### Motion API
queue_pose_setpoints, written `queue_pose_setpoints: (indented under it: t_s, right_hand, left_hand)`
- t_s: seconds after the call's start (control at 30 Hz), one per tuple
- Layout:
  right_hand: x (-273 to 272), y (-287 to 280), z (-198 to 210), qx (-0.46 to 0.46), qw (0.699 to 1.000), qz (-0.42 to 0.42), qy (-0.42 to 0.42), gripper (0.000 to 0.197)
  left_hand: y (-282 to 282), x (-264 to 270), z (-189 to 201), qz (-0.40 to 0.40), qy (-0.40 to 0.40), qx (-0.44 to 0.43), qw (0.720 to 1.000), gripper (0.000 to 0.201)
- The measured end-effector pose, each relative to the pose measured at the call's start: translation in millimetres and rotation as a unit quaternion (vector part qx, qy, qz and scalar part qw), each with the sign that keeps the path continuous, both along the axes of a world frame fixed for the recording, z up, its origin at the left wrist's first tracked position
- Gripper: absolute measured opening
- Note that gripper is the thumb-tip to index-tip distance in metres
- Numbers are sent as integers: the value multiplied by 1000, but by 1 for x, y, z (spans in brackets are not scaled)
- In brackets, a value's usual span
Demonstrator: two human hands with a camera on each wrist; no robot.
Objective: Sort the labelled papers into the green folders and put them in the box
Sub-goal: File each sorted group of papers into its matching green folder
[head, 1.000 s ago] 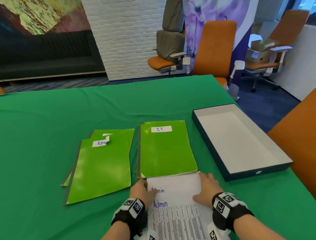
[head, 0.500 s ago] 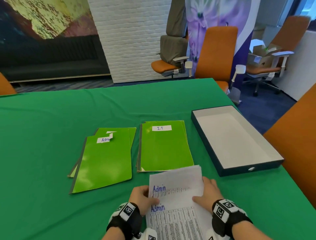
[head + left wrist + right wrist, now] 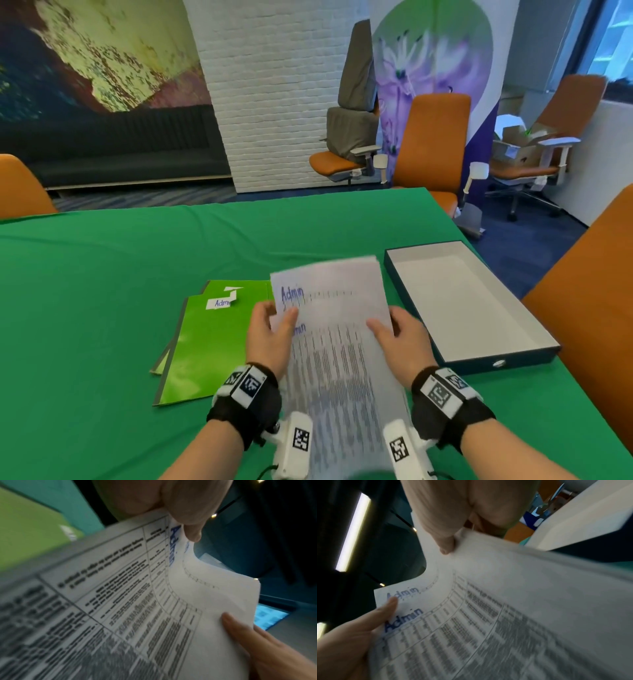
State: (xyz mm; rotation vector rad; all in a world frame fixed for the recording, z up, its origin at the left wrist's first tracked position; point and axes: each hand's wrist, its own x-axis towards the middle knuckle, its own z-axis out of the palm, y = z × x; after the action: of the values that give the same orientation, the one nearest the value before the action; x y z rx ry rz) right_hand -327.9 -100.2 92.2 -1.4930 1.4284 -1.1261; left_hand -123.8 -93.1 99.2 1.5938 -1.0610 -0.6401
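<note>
A small stack of printed papers [image 3: 335, 329] marked "Admin" in blue is held up off the table, tilted toward me. My left hand [image 3: 270, 329] grips its left edge, thumb on the top sheet near the label. My right hand [image 3: 397, 332] grips the right edge, thumb on top. In the wrist views the papers [image 3: 154, 601] [image 3: 505, 615] fill the frame. The green "Admin" folders [image 3: 212, 342] lie on the table to the left. The "IT" folder is hidden behind the papers. The dark box [image 3: 527, 359] with a white inside stands open and empty at the right.
A green cloth covers the table [image 3: 102, 291]. Orange chairs stand at the far edge [image 3: 435, 144], at the right edge [image 3: 589, 308] and at the far left [image 3: 20, 185]. A white brick pillar [image 3: 274, 92] is behind the table.
Both hands have lifted the Admin papers off the table and raised them toward me; they now cover the IT folder. My head view has tilted up.
</note>
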Motion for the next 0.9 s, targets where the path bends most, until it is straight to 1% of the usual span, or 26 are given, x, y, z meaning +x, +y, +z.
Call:
queue_pose_setpoints:
  t_s: [0.07, 0.1, 0.17, 0.2, 0.23, 0.3, 0.37, 0.4, 0.47, 0.57, 0.63, 0.7, 0.8, 0.9]
  right_hand:
    - [10, -2, 34, -66, 996, -23, -47, 12]
    - [13, -3, 44, -89, 993, -35, -64, 11]
    - [16, -3, 51, -105, 990, -47, -84, 8]
    - [17, -2, 48, -94, 991, -45, -83, 6]
    - [17, 0, 41, -70, 994, -39, -76, 9]
    - [15, 8, 22, -7, 998, -15, -59, 31]
    - [12, 13, 4, 32, 999, -2, -43, 55]
    - [10, 14, -4, 46, 998, -2, -39, 63]
    - [4, 11, -17, 73, 996, -5, -41, 71]
    - [-1, 4, -32, 106, 994, 9, -13, 71]
    - [-3, 2, -42, 127, 990, 44, 31, 69]
    - [-4, -2, -54, 154, 982, 73, 78, 65]
    - [-3, -11, -63, 166, 975, 78, 126, 49]
    - [4, -24, -62, 151, 975, 58, 155, 38]
  left_hand:
    - [-3, -11, 36, -15, 15, -80, 997, 25]
    - [-3, -14, 49, -22, 26, -112, 993, 26]
    - [-2, -17, 61, -27, 51, -146, 988, 30]
    - [-1, -17, 61, -30, 64, -139, 988, 34]
    - [1, -16, 56, -34, 73, -116, 990, 38]
    - [7, -13, 40, -42, 75, -54, 995, 46]
    - [10, -7, 21, -44, 70, -9, 997, 57]
    - [11, -5, 13, -43, 70, 5, 997, 60]
    - [10, 0, 0, -39, 75, 30, 996, 58]
    - [7, 5, -16, -44, 62, 62, 995, 45]
    - [5, 7, -27, -64, 42, 87, 993, 41]
    - [3, 9, -34, -81, 41, 104, 990, 39]
    - [-2, 14, -38, -73, 51, 99, 991, 40]
    - [-10, 26, -36, -56, 34, 82, 994, 36]
